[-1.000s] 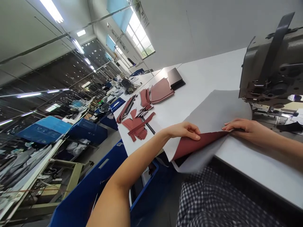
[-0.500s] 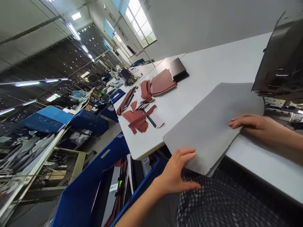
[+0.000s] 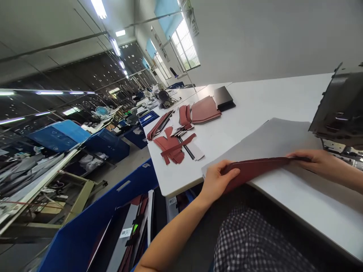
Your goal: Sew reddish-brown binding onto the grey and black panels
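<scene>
A large sheet [image 3: 266, 141], grey on top and dark red beneath, lies at the near edge of the white table [image 3: 295, 192]. My left hand [image 3: 217, 180] grips its near left corner, thumb over the folded red edge. My right hand [image 3: 314, 161] pinches the same folded edge at the right, beside the dark sewing machine [image 3: 342, 113]. The red underside shows between the two hands.
Red cut pieces [image 3: 172, 145] and strips lie at the table's left end, with a red stack [image 3: 204, 110] and a black stack [image 3: 224, 98] farther back. A blue crate [image 3: 93, 230] with sheets stands on the floor at left. More workbenches recede behind. My checked lap is below.
The sheet lay flat and grey half a second ago with my left hand at its front corner. Its near edge is now lifted and folded, showing red, and both hands grip it.
</scene>
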`<act>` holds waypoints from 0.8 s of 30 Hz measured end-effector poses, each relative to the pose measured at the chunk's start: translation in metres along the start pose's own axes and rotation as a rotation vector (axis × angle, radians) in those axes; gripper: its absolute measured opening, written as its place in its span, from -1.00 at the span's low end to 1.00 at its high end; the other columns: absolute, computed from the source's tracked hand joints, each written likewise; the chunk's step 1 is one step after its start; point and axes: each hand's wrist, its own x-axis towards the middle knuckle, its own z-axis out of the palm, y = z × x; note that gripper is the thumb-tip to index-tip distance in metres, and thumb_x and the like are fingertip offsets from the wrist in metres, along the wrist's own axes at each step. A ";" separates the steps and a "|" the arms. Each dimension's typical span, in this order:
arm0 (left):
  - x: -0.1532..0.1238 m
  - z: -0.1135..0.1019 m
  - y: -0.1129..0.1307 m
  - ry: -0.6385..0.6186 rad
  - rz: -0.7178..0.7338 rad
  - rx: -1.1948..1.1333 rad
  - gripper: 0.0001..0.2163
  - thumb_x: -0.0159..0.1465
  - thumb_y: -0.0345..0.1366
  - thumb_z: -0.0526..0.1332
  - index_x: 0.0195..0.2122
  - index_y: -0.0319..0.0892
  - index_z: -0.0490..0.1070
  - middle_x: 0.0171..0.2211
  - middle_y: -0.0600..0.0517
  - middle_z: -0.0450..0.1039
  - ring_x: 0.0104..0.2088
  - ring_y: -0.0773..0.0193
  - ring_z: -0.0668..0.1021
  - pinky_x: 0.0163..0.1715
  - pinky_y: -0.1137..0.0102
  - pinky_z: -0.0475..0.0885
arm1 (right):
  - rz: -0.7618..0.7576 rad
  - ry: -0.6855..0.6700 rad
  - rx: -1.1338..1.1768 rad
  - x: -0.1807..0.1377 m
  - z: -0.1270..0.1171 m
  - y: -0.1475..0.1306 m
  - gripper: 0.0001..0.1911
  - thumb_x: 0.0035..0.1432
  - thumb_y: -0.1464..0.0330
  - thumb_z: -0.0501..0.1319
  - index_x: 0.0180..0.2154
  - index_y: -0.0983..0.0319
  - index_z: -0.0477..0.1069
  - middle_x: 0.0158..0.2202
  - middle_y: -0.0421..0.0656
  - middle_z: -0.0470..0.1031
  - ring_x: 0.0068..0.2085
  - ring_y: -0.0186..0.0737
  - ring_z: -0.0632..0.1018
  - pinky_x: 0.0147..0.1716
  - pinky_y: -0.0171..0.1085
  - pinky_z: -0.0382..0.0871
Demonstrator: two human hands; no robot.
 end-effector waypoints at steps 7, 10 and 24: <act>0.019 -0.008 0.004 -0.039 -0.040 -0.068 -0.74 0.26 -0.14 0.32 -0.09 -0.14 0.60 -0.14 0.01 0.66 -0.11 0.13 0.64 -0.09 0.33 0.53 | 0.076 0.085 0.035 0.005 0.004 0.003 -0.69 0.23 0.01 0.16 -0.09 -0.06 0.53 -0.09 -0.17 0.61 -0.07 0.08 0.59 -0.05 -0.07 0.43; 0.019 -0.010 0.008 -0.023 0.014 0.014 -0.75 0.32 -0.16 0.27 -0.05 -0.11 0.60 -0.12 0.04 0.66 -0.09 0.14 0.63 -0.05 0.34 0.51 | 0.097 0.078 0.019 0.007 0.004 0.008 -0.68 0.23 0.01 0.16 -0.09 -0.04 0.53 -0.08 -0.15 0.61 -0.04 0.10 0.58 -0.06 -0.07 0.43; 0.022 -0.005 0.000 0.010 -0.044 -0.014 -0.78 0.35 -0.14 0.25 -0.10 -0.08 0.61 -0.22 0.07 0.65 -0.23 0.24 0.61 -0.21 0.42 0.46 | 0.003 0.120 0.016 0.012 0.010 0.017 -0.52 0.26 -0.14 0.14 -0.10 0.05 0.56 -0.18 -0.21 0.63 -0.18 -0.04 0.59 -0.21 -0.16 0.44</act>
